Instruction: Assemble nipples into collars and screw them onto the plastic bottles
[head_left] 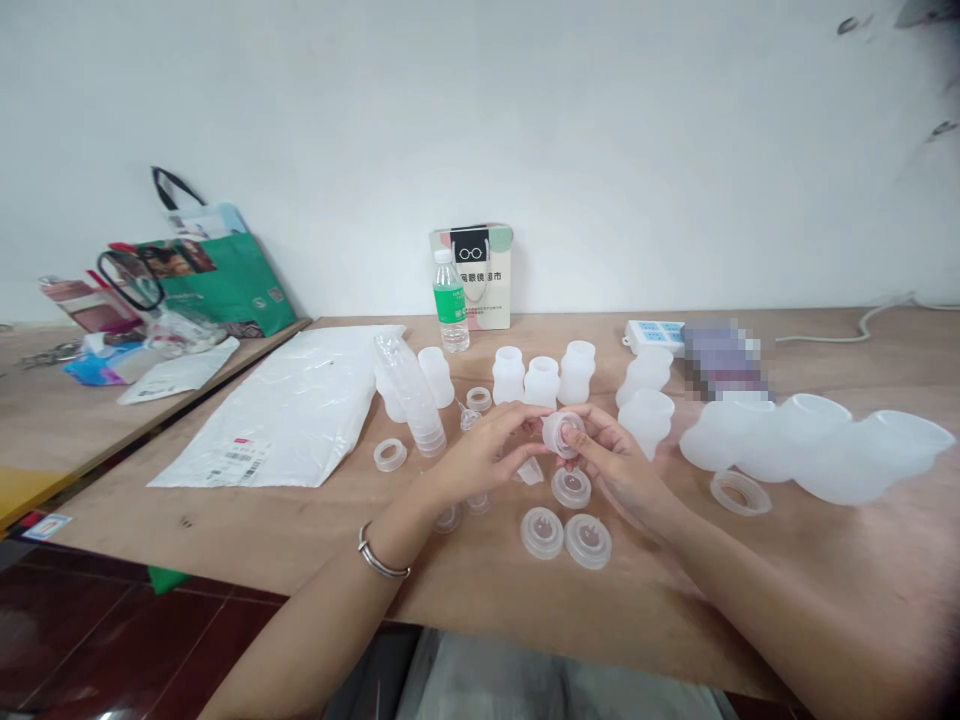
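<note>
Above the table's middle, my right hand (611,455) grips a small translucent plastic screw ring (556,436), its thumb pressed over the front. My left hand (499,450) pinches the left edge of the same ring. Some fingertips are hidden behind it. Below the hands lie round caps with inner pieces: one cap (571,488) close to my right hand, another cap (541,532) and a third cap (588,541) nearer me. A small clear plastic piece (530,470) rests under my left hand. Several clear round parts (448,518) are partly hidden by my left forearm.
Frosted bottles (577,372) stand behind my hands; more bottles (810,445) lie at right. Loose rings (390,455), stacked clear cups (424,415) and a white mailer bag (277,410) are left. At the back are a water bottle (451,305), paper bag (495,285) and power strip (654,336).
</note>
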